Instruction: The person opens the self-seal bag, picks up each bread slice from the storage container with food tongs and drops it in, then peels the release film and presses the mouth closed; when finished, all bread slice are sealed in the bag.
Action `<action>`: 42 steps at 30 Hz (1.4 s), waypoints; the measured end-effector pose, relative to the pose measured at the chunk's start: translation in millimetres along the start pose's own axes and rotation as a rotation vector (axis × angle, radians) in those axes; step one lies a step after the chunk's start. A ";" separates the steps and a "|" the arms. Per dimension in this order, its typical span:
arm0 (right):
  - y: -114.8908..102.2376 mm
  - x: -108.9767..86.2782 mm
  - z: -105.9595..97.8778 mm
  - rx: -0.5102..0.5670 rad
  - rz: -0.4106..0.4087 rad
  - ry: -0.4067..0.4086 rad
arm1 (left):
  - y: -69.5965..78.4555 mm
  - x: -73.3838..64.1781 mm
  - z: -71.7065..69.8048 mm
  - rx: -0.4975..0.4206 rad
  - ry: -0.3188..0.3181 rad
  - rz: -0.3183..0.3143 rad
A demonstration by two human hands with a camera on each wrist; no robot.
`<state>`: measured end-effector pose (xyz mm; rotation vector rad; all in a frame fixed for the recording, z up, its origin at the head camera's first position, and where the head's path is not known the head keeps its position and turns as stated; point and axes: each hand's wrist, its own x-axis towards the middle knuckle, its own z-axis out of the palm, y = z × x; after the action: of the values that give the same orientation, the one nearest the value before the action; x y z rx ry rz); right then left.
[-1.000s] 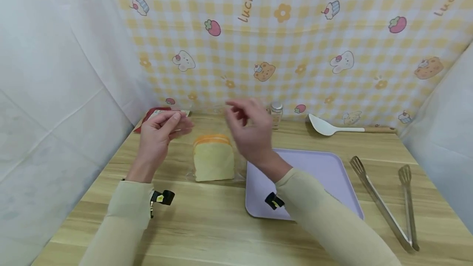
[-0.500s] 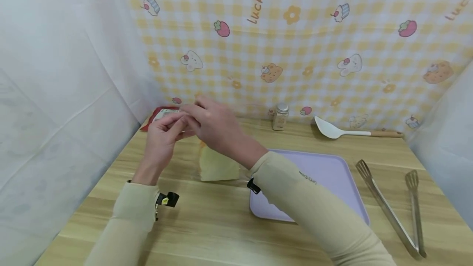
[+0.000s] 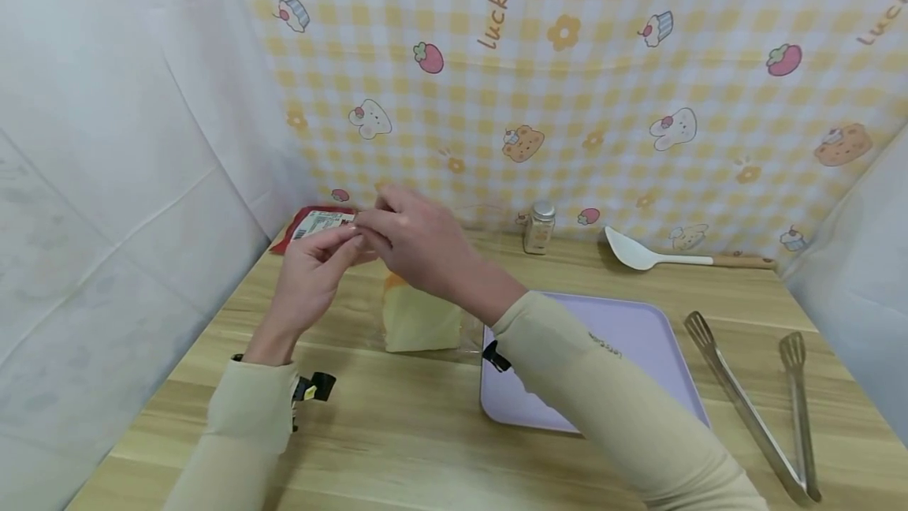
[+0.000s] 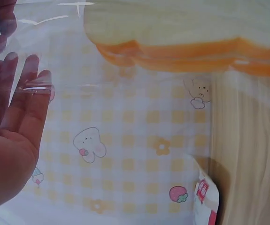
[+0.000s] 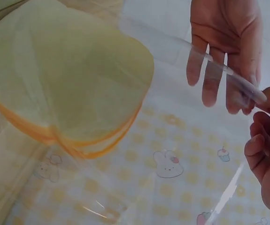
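Slices of bread (image 3: 422, 322) with orange crusts stand inside a clear plastic bag (image 3: 470, 333). My left hand (image 3: 310, 273) pinches the bag's upper edge between thumb and forefinger, its other fingers stretched out behind the film in the right wrist view. Right beside it, my right hand (image 3: 426, 247) pinches the same edge, fingertips meeting the left ones. In the left wrist view the bread (image 4: 181, 28) shows through the film, above and right of the left hand (image 4: 12, 136). Part of the bread is hidden behind my right hand in the head view.
A red packet (image 3: 312, 223) with a white label lies at the back left. Behind the lilac tray (image 3: 624, 330) stand a shaker jar (image 3: 540, 229) and a white spatula (image 3: 631, 251) with a wooden handle. Metal tongs (image 3: 752, 408) lie spread on the right.
My right hand has moved left from above the bread to meet my left hand at the bag's edge. In the last half second both hands have barely moved.
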<state>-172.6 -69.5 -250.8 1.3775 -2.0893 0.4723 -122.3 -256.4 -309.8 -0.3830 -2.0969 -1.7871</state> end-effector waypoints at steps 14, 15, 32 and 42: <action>-0.3 2.1 -7.1 -0.026 -0.096 -0.044 | 13.9 -7.4 -5.5 0.323 -0.054 -0.041; -0.4 2.2 -6.9 -0.032 -0.106 -0.035 | 14.5 -7.7 -5.5 0.332 -0.053 -0.045; -1.1 2.1 -3.4 -0.056 -0.063 0.023 | 14.1 -5.4 -1.7 0.300 -0.062 -0.025; -1.9 3.1 -1.2 0.054 0.044 0.015 | 16.2 -4.7 0.9 0.295 -0.056 -0.020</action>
<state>-171.4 -71.8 -247.9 1.3568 -2.1121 0.5593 -111.2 -252.8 -297.5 -0.3341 -2.3657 -1.4603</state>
